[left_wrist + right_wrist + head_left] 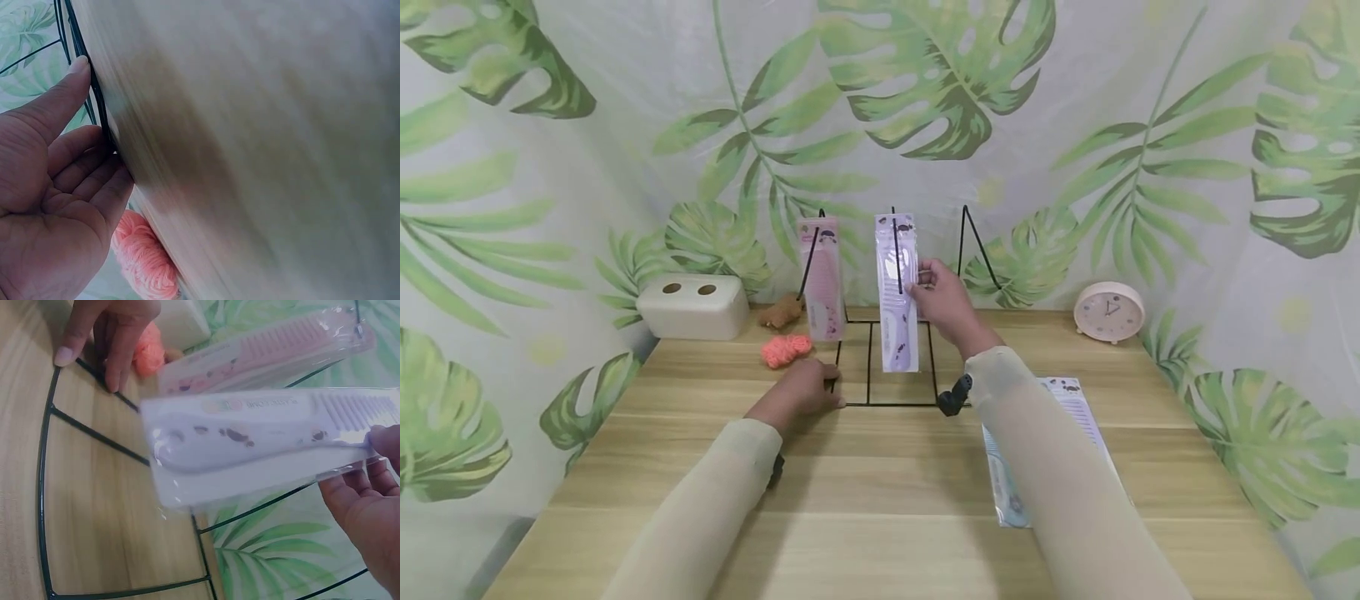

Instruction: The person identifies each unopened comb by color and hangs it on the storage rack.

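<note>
A black wire rack (869,367) stands at the back middle of the wooden table (880,492). A pink comb packet (822,279) hangs on its left hook. On the middle hook hangs a lavender comb packet (897,292), and my right hand (927,283) pinches its right edge. The right wrist view shows the lavender comb packet (250,434) close up, blurred, above the rack's base wires (94,434), with the pink packet (275,350) behind it. My left hand (816,392) presses fairly straight fingers on the base's front left corner. In the left wrist view, the left hand (56,187) touches the wire (94,100).
A pale blue comb packet (1007,492) lies flat on the table under my right forearm. Orange yarn (786,350) and a brown fuzzy piece (781,311) sit left of the rack, beside a white box (692,306). A round clock (1108,311) stands at the back right.
</note>
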Demonstrator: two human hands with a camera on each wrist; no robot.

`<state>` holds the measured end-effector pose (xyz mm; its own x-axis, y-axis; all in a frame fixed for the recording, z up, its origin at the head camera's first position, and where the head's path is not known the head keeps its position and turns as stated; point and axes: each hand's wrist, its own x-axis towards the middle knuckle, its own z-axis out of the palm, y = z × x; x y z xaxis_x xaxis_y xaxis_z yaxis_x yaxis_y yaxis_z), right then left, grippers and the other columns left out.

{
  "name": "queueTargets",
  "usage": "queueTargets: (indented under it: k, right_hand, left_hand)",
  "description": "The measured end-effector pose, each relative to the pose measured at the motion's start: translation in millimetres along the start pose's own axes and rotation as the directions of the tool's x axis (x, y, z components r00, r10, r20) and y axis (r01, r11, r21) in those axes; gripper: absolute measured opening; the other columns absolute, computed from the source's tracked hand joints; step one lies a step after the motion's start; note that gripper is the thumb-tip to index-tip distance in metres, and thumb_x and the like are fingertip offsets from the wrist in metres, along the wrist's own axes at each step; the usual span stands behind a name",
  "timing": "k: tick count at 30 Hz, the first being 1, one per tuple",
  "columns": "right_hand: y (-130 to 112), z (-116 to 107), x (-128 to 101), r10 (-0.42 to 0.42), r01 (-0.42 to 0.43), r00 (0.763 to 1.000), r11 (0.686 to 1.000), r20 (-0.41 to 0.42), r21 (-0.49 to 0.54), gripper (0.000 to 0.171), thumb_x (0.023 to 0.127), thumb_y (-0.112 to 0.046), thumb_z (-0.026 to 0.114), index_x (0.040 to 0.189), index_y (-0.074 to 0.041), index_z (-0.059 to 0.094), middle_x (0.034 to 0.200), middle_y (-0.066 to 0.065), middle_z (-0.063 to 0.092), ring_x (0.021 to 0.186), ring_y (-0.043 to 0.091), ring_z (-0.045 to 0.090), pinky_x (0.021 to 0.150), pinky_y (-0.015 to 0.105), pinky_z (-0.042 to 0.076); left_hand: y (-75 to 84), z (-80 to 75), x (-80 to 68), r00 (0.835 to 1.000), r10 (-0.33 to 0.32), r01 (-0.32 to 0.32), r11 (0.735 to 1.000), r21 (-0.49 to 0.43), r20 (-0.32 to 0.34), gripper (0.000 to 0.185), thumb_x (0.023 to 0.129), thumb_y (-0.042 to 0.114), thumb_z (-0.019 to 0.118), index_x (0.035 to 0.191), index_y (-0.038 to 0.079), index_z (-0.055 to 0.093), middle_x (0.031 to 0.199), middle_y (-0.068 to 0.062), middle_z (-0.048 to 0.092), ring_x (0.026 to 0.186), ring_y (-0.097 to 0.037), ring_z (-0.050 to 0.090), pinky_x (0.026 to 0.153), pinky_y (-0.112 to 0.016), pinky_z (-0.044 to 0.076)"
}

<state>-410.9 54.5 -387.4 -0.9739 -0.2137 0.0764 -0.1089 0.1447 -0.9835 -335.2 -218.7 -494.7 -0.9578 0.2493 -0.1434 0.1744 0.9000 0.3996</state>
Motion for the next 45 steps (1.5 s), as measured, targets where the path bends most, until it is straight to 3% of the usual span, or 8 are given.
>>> queueTargets:
  k: [9,16,22,30,34,40,45]
  right_hand:
    - [11.9,5.1,11.6,-0.003,0.005,1.0,0.996,0.024,-0.088,0.035,0.11,-0.007,0.061,0.145,-0.005,0.057,0.127,0.017,0.069,0.116,0.035,0.069,0.094,0.048,0.065]
    - [14.7,5.9,19.5,-0.043,0.041,0.999,0.973,-0.001,-0.228,0.029,0.112,-0.012,0.061,0.139,-0.003,0.061,0.128,0.018,0.072,0.117,0.033,0.07,0.094,0.048,0.062]
    - [13.7,5.0,23.8,-0.081,0.075,0.997,0.956,-0.009,-0.284,0.023,0.112,-0.012,0.06,0.131,-0.001,0.064,0.127,0.018,0.071,0.117,0.032,0.068,0.092,0.044,0.058]
    - [15.1,6.8,24.7,-0.093,0.085,0.996,0.954,-0.014,-0.288,0.022,0.113,-0.012,0.059,0.13,0.0,0.066,0.128,0.018,0.071,0.113,0.027,0.063,0.091,0.039,0.054]
    - [18.6,5.5,23.1,-0.097,0.09,0.995,0.953,-0.009,-0.288,0.022,0.112,-0.012,0.06,0.13,-0.001,0.066,0.129,0.018,0.07,0.116,0.029,0.062,0.096,0.042,0.055]
    - [32.4,-14.9,7.2,-0.104,0.118,0.993,0.909,0.055,-0.399,0.036,0.11,-0.02,0.065,0.142,-0.004,0.064,0.138,0.018,0.067,0.128,0.034,0.063,0.111,0.051,0.054]
    - [51.2,-51.9,-29.5,-0.057,0.135,0.985,0.839,0.162,-0.527,0.048,0.109,-0.031,0.07,0.148,-0.006,0.058,0.146,0.019,0.063,0.136,0.038,0.06,0.115,0.057,0.052]
  left_hand:
    - [0.2,5.8,-5.6,1.0,-0.007,0.007,1.0,-0.017,0.01,0.058,0.094,0.029,0.088,0.145,0.008,0.07,0.152,-0.021,0.065,0.139,-0.044,0.062,0.12,-0.059,0.048]
    - [-0.6,3.9,-6.4,1.0,-0.006,0.006,0.999,-0.033,-0.003,0.061,0.095,0.028,0.088,0.148,0.007,0.068,0.148,-0.021,0.067,0.138,-0.042,0.062,0.12,-0.059,0.047]
    - [-2.0,0.8,-4.6,1.0,-0.02,0.019,0.999,-0.029,-0.009,0.063,0.095,0.03,0.088,0.15,0.007,0.066,0.15,-0.021,0.066,0.142,-0.043,0.06,0.121,-0.059,0.046]
    - [-3.8,-2.0,-4.7,0.999,-0.041,0.041,0.999,-0.024,-0.002,0.065,0.096,0.031,0.087,0.152,0.008,0.065,0.155,-0.019,0.063,0.146,-0.044,0.056,0.123,-0.059,0.044]
    - [-4.7,-1.7,-5.1,0.999,-0.038,0.038,0.999,-0.017,-0.001,0.064,0.096,0.03,0.087,0.152,0.007,0.065,0.156,-0.018,0.063,0.147,-0.044,0.055,0.124,-0.059,0.043]
    - [-5.5,-0.6,-4.1,0.999,-0.032,0.032,0.999,-0.005,0.003,0.062,0.096,0.03,0.086,0.15,0.007,0.066,0.154,-0.019,0.064,0.146,-0.043,0.056,0.123,-0.058,0.044]
    - [-4.4,0.9,-0.4,1.0,-0.025,0.025,1.0,-0.001,0.011,0.062,0.096,0.032,0.086,0.15,0.008,0.066,0.158,-0.016,0.062,0.149,-0.043,0.053,0.125,-0.058,0.042]
